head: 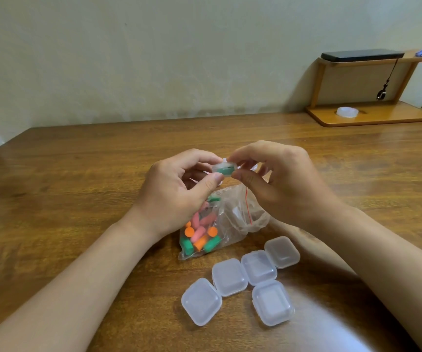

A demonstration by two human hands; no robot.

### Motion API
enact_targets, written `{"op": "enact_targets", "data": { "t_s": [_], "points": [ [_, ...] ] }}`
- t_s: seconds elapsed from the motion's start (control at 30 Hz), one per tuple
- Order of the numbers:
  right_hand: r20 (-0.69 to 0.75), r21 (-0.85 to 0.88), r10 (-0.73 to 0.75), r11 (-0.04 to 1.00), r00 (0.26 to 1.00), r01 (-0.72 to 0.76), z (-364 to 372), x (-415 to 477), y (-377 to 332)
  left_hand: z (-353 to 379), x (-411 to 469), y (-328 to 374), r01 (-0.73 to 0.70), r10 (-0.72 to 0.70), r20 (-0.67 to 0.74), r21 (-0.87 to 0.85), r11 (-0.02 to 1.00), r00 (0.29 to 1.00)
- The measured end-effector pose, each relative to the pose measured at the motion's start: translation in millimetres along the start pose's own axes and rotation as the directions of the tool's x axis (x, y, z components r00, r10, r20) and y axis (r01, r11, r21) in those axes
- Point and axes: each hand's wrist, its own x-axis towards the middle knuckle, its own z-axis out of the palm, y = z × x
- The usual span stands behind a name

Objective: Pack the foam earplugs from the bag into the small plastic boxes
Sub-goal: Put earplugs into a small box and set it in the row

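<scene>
A: What is the left hand [177,199] doing?
B: Its thumb and curled fingers pinch the left end of a small box [223,169], held up above the table [78,186]. Green shows through the clear wall.
A: And below it?
B: The bag [232,217] lies on the table between the wrists, with pink, orange and green earplugs [199,235] bunched at its near end.
A: The right hand [286,184]?
B: It pinches the same box from the right, thumb beneath and fingertips on top.
A: Other boxes?
B: Five spare boxes [229,276] sit closed just beside the bag, nearer the person, several of them touching.
A: Farther right?
B: A wooden shelf [372,118] stands by the wall, with a phone [362,55] on top and a tape roll [347,112] on its base.
</scene>
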Motion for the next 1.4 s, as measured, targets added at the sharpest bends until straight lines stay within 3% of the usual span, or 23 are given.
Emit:
{"op": "enact_targets", "data": {
  "t_s": [0.9,1.07,1.17,1.4],
  "points": [
    [0.016,0.012,0.028,1.0,0.999,-0.028,1.9,-1.4,1.1,1.9,-1.7,4.1,-0.05,0.053,-0.012,0.152,0.987,0.999],
    [-0.038,0.067,0.146,0.987,0.989,-0.143,3.0,0.7,7.1,3.4,-0.3,1.5,0.012,-0.005,-0.042,0.163,0.987,0.999],
    [-0.026,0.002,0.258,0.966,0.966,-0.258,3.6,3.6,14.6,2.2,1.7,-0.5,0.007,0.018,-0.094,0.259,0.966,0.995],
    [0.098,-0.146,0.37,0.924,0.924,-0.355,8.2,6.7,19.2,4.3,0.4,-0.1,-0.052,0.045,0.027,0.373,0.926,0.999]
  ]
}}
